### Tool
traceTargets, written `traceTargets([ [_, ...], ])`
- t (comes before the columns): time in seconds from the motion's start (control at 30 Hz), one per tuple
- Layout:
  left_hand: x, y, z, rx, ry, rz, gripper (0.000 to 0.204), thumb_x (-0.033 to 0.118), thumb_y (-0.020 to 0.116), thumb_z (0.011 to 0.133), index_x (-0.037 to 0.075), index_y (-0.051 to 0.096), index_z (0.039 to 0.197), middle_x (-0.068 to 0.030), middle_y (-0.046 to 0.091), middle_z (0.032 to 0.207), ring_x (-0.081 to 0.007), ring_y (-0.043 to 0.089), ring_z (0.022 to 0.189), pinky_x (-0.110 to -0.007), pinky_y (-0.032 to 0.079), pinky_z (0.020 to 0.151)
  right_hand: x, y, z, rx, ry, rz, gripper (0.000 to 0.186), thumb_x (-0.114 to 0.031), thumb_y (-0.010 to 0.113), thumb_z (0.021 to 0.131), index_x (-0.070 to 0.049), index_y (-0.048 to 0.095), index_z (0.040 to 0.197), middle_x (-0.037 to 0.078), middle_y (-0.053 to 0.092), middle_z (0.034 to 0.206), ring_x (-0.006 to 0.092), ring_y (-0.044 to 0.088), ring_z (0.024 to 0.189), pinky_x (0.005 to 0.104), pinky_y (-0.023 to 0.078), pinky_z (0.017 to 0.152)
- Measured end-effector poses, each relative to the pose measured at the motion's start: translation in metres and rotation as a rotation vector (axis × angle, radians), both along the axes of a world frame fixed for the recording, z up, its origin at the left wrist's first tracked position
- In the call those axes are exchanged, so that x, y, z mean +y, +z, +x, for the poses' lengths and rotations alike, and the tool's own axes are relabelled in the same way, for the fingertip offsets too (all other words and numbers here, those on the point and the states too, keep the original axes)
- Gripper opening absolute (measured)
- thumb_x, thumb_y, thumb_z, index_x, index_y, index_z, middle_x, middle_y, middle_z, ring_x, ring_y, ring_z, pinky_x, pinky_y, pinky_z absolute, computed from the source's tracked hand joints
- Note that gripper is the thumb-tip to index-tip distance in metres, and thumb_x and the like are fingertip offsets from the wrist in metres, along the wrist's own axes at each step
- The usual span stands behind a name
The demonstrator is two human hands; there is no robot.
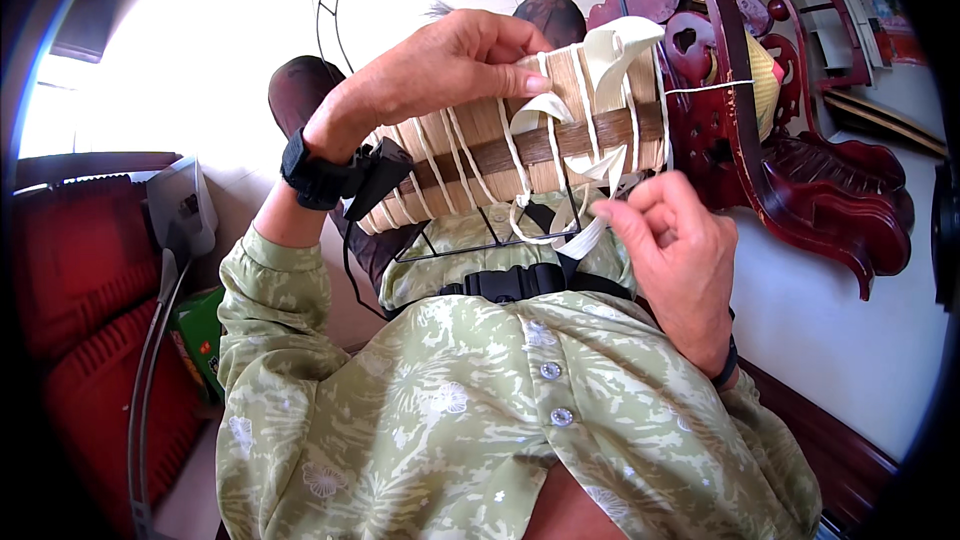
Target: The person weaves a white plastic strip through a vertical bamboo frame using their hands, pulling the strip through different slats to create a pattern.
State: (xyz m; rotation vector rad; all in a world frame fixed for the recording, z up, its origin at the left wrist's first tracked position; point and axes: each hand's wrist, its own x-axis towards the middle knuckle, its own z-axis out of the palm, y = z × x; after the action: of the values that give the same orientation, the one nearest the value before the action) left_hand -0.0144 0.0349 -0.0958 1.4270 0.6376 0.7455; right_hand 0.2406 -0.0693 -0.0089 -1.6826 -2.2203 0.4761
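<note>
A curved panel of pale leaf strips [545, 178] with a brown band and white cords lies across my lap on a thin black wire frame [435, 254]. My left hand [440, 65] rests over its top edge, thumb pressed on the strips, fingertips partly hidden behind. Loose cream tape [620, 50] loops over the panel's right part and hangs below it. My right hand [675, 260] is at the lower right with curled fingers, thumb and forefinger closed on the hanging end of that tape.
A carved dark red wooden chair [820, 200] stands at the right with a yellow conical object [762, 80] on it. At the left are a red ridged object [90, 270], a pale plastic piece [180, 205] and a green box [197, 330]. Tiled floor [230, 30] shows beyond my knees.
</note>
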Motion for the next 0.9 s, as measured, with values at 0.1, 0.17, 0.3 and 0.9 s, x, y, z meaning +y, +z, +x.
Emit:
traceTargets([
  [0.1, -0.004, 0.008, 0.0, 0.027, 0.053, 0.004, 0.029, 0.02, 0.07, 0.101, 0.001, 0.066, 0.123, -0.0002, 0.072, 0.105, -0.0056, 0.064, 0.097, -0.023, 0.052, 0.089, -0.006, -0.006, 0.003, -0.024, 0.038, -0.087, 0.03, -0.028, 0.081, 0.089, -0.007, 0.061, 0.079, 0.01, 0.063, 0.055, 0.0304, 0.065, 0.05, 0.0414, 0.048, 0.048],
  [0.17, -0.006, 0.002, 0.002, -0.028, 0.06, -0.011, 0.029, 0.02, 0.071, 0.1, 0.002, 0.066, 0.123, -0.0007, 0.072, 0.105, -0.0062, 0.065, 0.098, -0.023, 0.052, 0.089, -0.007, -0.01, -0.001, -0.003, 0.025, -0.121, 0.026, -0.023, 0.078, 0.091, -0.007, 0.061, 0.079, 0.01, 0.062, 0.055, 0.0313, 0.065, 0.05, 0.042, 0.048, 0.048],
  [0.3, -0.018, 0.013, 0.001, 0.099, 0.305, 0.053, 0.029, 0.022, 0.074, 0.098, 0.002, 0.064, 0.117, -0.0024, 0.071, 0.105, -0.0097, 0.065, 0.098, -0.026, 0.052, 0.09, -0.001, -0.011, 0.0, -0.01, 0.051, -0.009, 0.022, -0.011, 0.07, 0.092, -0.006, 0.056, 0.076, 0.012, 0.057, 0.054, 0.0342, 0.061, 0.048, 0.0443, 0.045, 0.047],
  [0.9, -0.072, 0.004, 0.04, 0.434, 0.878, 0.425, 0.008, 0.007, 0.073, 0.085, -0.001, 0.07, 0.085, -0.013, 0.07, 0.127, -0.0231, 0.064, 0.118, -0.038, 0.048, 0.102, 0.01, -0.01, 0.003, 0.112, 0.062, -0.112, 0.019, -0.01, 0.069, 0.095, -0.004, 0.056, 0.081, 0.015, 0.051, 0.053, 0.034, 0.056, 0.045, 0.0417, 0.04, 0.044],
])
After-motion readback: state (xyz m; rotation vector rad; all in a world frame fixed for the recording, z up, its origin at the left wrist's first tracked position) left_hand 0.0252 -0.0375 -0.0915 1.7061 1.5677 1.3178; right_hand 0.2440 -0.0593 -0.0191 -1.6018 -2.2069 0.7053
